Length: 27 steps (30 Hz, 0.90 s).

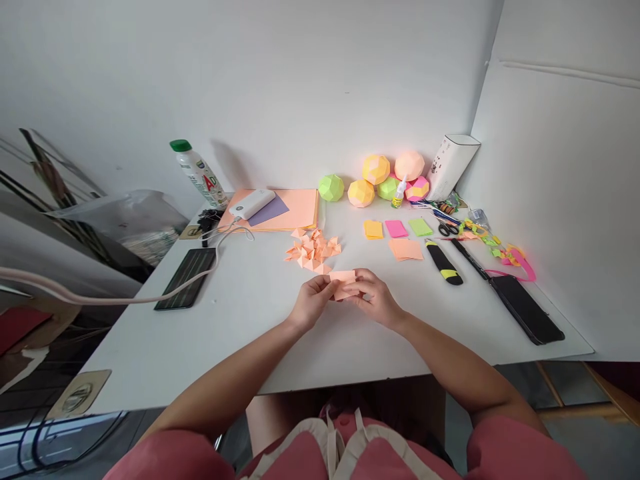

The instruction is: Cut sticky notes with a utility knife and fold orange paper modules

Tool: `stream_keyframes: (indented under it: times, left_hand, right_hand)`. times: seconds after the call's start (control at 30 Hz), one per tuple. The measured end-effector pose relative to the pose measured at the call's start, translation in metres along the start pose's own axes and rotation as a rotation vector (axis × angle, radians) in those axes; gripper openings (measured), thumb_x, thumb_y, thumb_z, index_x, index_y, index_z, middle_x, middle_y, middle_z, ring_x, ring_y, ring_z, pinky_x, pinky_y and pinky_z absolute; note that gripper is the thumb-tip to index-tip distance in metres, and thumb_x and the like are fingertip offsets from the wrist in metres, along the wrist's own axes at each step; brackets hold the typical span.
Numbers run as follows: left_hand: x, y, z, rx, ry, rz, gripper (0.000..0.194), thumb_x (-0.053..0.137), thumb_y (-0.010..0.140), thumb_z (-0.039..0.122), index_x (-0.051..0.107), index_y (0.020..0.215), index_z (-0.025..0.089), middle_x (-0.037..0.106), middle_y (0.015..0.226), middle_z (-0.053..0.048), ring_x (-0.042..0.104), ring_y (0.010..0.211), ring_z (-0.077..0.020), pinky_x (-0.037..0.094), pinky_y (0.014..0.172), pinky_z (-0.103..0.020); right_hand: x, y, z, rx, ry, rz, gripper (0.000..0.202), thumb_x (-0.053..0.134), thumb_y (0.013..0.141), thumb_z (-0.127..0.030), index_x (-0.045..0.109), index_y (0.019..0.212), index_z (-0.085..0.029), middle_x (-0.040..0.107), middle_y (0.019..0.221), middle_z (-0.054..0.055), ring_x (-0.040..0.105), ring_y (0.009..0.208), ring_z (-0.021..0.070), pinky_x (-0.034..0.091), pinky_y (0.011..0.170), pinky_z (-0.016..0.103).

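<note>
A small peach paper sheet [343, 276] with a crease across it is held up between my two hands over the table. My left hand [315, 299] pinches its left side, thumb on the near face. On the right side, my right hand [376, 298] grips the same sheet with its fingers across the lower part. Just beyond my left hand lies a heap of folded peach paper pieces [311, 249]. A stack of flat peach sheets [406, 249] rests past my right hand, with orange [373, 229], pink [397, 229] and green sticky notes [421, 227] behind it.
Several paper balls [361, 193] stand along the wall by a small glue bottle [399, 192]. At right are a box cutter [444, 263], scissors [448, 229] and a black pouch [526, 309]. A phone [186, 279], power bank [253, 203] and white bottle [201, 175] are at left.
</note>
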<state>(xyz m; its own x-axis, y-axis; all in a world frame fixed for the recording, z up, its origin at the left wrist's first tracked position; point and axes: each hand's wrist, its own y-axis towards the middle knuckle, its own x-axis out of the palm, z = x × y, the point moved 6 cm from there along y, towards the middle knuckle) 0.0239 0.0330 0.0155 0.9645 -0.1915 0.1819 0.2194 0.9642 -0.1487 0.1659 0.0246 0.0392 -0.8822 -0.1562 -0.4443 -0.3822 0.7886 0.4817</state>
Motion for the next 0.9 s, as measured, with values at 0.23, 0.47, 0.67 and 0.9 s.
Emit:
stream_keyframes:
  times: [0.23, 0.47, 0.67, 0.9]
  left_hand:
    - [0.002, 0.0, 0.0, 0.019, -0.024, -0.027, 0.034, 0.069, 0.071, 0.047, 0.064, 0.08, 0.015, 0.064, 0.069, 0.0, 0.059, 0.063, -0.0117, 0.051, 0.069, -0.03]
    - [0.003, -0.001, 0.001, 0.044, 0.0, -0.032, 0.034, 0.066, 0.074, 0.048, 0.063, 0.08, 0.015, 0.065, 0.069, 0.0, 0.061, 0.063, -0.0125, 0.053, 0.067, -0.03]
    - [0.006, -0.005, 0.007, 0.115, 0.1, -0.06, 0.038, 0.056, 0.082, 0.052, 0.059, 0.086, 0.014, 0.066, 0.071, -0.003, 0.063, 0.065, -0.0149, 0.051, 0.064, -0.031]
    - [0.016, -0.007, 0.002, 0.115, 0.082, -0.243, 0.039, 0.057, 0.083, 0.049, 0.056, 0.099, 0.014, 0.069, 0.087, -0.009, 0.064, 0.071, -0.016, 0.051, 0.067, -0.032]
  right_hand:
    - [-0.003, 0.003, -0.004, 0.003, -0.016, 0.0, 0.019, 0.055, 0.087, -0.03, 0.072, 0.091, -0.022, 0.059, 0.086, 0.006, 0.059, 0.076, 0.0156, 0.052, 0.063, 0.03]
    - [-0.003, 0.002, -0.004, 0.199, 0.13, -0.051, 0.018, 0.062, 0.082, -0.034, 0.074, 0.083, -0.022, 0.063, 0.098, 0.008, 0.061, 0.084, 0.0186, 0.052, 0.065, 0.031]
    - [-0.003, 0.001, 0.002, 0.345, 0.313, -0.014, 0.015, 0.066, 0.077, -0.034, 0.073, 0.078, -0.02, 0.064, 0.09, 0.006, 0.062, 0.077, 0.0164, 0.053, 0.065, 0.03]
    - [-0.009, 0.002, 0.0, 0.353, 0.39, 0.103, 0.014, 0.067, 0.076, -0.032, 0.072, 0.079, -0.019, 0.067, 0.08, 0.003, 0.057, 0.062, 0.0114, 0.052, 0.059, 0.029]
